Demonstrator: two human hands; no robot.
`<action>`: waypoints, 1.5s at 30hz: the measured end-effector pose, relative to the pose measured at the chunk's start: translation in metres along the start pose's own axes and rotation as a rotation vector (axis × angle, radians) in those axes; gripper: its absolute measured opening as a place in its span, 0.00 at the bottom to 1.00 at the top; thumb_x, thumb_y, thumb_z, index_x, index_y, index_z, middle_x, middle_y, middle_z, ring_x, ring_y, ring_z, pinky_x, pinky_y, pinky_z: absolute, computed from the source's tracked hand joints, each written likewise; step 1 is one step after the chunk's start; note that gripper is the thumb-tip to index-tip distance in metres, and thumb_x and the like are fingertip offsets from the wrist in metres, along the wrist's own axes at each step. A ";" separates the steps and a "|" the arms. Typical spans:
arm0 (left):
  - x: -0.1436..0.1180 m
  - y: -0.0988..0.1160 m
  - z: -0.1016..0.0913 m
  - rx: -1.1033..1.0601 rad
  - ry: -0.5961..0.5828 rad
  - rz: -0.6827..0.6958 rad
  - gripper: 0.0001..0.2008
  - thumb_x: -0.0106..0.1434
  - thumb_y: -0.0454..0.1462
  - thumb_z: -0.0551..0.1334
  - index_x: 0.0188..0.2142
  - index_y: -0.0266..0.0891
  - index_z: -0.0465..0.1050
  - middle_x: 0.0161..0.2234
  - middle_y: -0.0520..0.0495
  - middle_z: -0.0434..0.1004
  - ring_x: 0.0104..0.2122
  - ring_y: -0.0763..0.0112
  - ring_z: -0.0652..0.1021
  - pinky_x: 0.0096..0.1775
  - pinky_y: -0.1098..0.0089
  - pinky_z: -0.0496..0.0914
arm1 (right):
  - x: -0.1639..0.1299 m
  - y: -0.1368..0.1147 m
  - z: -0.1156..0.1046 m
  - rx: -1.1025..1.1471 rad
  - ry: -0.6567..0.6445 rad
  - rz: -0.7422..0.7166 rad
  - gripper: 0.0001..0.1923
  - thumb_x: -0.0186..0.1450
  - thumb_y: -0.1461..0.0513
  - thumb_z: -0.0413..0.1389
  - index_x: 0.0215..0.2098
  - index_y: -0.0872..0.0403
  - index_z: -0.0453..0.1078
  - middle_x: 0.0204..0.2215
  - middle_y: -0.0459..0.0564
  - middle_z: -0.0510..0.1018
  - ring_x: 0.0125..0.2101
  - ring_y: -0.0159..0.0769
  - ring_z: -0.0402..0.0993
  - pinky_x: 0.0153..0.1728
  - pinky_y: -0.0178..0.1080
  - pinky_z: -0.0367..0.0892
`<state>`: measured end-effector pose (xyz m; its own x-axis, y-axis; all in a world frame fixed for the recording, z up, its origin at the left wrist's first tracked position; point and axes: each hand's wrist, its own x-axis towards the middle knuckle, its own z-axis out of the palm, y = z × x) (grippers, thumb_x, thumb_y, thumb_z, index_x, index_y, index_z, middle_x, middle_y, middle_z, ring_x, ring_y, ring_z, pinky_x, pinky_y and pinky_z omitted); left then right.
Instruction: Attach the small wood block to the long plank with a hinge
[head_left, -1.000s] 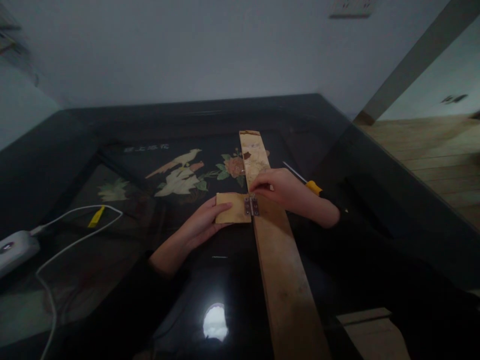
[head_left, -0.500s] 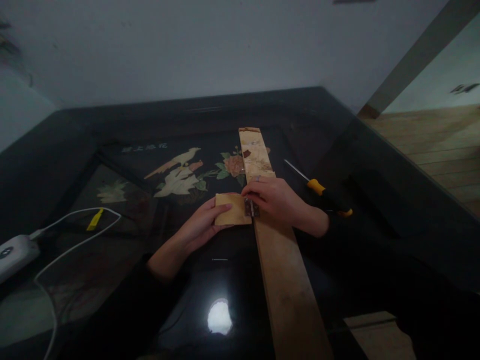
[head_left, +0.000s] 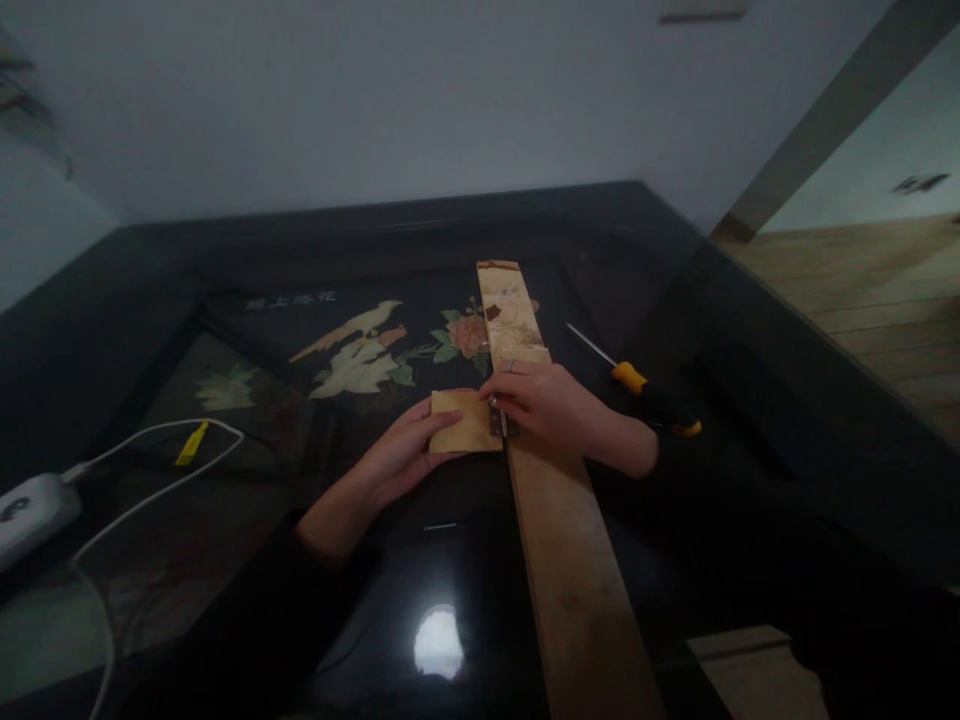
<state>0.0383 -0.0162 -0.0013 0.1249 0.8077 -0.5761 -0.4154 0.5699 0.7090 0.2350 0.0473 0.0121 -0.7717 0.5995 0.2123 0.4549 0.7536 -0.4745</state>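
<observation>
My left hand is closed on a small flat wooden board, thumb on top and fingers beneath. The board's right edge meets a long wooden plank lying lengthwise on the table. A metal hinge lies across the joint between the two pieces. Over the hinge, my right hand rests on the plank with its fingers bent together at the hinge's upper edge. The fingers cover part of the hinge, and anything small pinched between them cannot be made out.
A screwdriver with a yellow and black handle lies right of the plank. On the glossy dark table there is a thin metal piece in front of my left hand. A white power strip and its cable are at left.
My right fingers have shifted slightly lower over the hinge and cover more of it. My left hand keeps its hold on the small board. The view has tilted slightly.
</observation>
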 end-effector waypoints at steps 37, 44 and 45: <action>-0.002 0.003 0.000 0.039 -0.040 0.000 0.16 0.62 0.28 0.62 0.51 0.35 0.73 0.49 0.40 0.80 0.42 0.66 0.82 0.43 0.69 0.78 | -0.111 0.028 -0.077 -0.027 0.713 0.494 0.20 0.61 0.51 0.63 0.48 0.48 0.74 0.44 0.52 0.80 0.42 0.46 0.78 0.42 0.49 0.75; -0.001 0.002 -0.001 0.045 -0.050 -0.009 0.16 0.63 0.29 0.62 0.50 0.38 0.73 0.51 0.41 0.79 0.45 0.64 0.81 0.46 0.67 0.77 | -0.082 0.026 -0.061 0.617 0.901 0.405 0.15 0.64 0.52 0.59 0.46 0.48 0.68 0.38 0.48 0.79 0.35 0.41 0.82 0.38 0.48 0.78; 0.000 0.002 -0.002 0.044 -0.051 -0.009 0.16 0.63 0.29 0.62 0.51 0.37 0.73 0.51 0.40 0.79 0.45 0.64 0.81 0.46 0.67 0.77 | -0.083 0.028 -0.058 0.686 0.900 0.416 0.14 0.64 0.53 0.59 0.45 0.48 0.67 0.36 0.48 0.79 0.33 0.40 0.82 0.38 0.48 0.78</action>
<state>0.0361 -0.0155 -0.0006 0.1746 0.8084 -0.5621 -0.3740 0.5826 0.7216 0.3374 0.0344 0.0308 0.0885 0.9416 0.3248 0.0533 0.3211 -0.9455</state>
